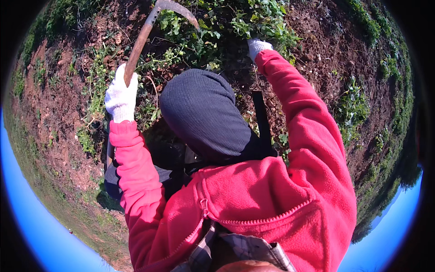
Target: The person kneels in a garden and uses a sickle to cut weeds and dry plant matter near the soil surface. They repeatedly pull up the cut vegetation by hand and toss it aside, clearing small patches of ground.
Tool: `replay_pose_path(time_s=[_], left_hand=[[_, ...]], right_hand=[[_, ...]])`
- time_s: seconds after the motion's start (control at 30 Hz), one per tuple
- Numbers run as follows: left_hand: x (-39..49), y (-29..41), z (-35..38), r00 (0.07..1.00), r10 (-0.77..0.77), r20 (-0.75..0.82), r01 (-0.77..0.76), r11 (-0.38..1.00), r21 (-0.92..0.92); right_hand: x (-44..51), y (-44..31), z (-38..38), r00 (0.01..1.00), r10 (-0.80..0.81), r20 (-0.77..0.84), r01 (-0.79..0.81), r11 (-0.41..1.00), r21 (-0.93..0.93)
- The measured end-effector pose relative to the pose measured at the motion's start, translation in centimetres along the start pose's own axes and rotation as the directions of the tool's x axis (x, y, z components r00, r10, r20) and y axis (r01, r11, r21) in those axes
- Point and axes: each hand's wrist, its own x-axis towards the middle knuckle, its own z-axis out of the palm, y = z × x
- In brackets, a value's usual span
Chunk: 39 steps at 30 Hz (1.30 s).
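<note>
My left hand (pixel 121 93), in a white knit glove, is closed around the wooden handle of a sickle (pixel 137 47). Its curved, rust-stained metal blade (pixel 180 9) points right over the leaves at the top of the view. Farther right, my right hand (pixel 259 48), also in a white glove, reaches into a clump of green leafy vines (pixel 261 20). Leaves and shadow hide its fingers, so their grip does not show. Bare stems and more vines (pixel 166 57) spread over the soil between the hands.
My bent knee in dark ribbed trousers (pixel 204 112) fills the middle, with a black strap (pixel 261 119) beside it. Reddish clod-strewn soil (pixel 316 64) surrounds me. Separate leafy plants (pixel 353 108) grow to the right, others (pixel 86 141) to the left.
</note>
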Motion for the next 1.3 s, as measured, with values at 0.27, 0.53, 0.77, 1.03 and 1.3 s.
replay_pose_path(time_s=[0.27, 0.53, 0.77, 1.03, 1.3], left_hand=[[-1.3, -3.3, 3.1, 1.0, -0.02, 0.012, 0.02, 0.999, -0.045], [-0.9, -2.3, 2.4, 1.0, 0.003, 0.017, -0.002, 0.999, -0.049], [-0.7, -1.0, 1.7, 1.0, 0.007, 0.007, -0.006, 0.999, -0.044], [-0.4, 0.4, 1.6, 0.999, 0.051, -0.006, -0.052, 0.998, -0.045], [0.1, 0.8, 2.1, 0.997, 0.081, -0.007, -0.082, 0.996, -0.042]], right_hand=[[1.4, 22.0, -3.8, 0.901, 0.434, -0.012, -0.434, 0.9, -0.031], [-1.6, 29.8, -5.5, 0.733, 0.68, -0.001, -0.619, 0.668, 0.413], [-8.5, 21.3, -8.9, 0.652, 0.749, -0.118, -0.178, 0.303, 0.936], [-7.5, 12.4, 1.9, 0.713, 0.699, -0.053, -0.262, 0.336, 0.905], [-2.4, 5.1, 0.9, 0.875, 0.403, 0.267, -0.359, 0.17, 0.918]])
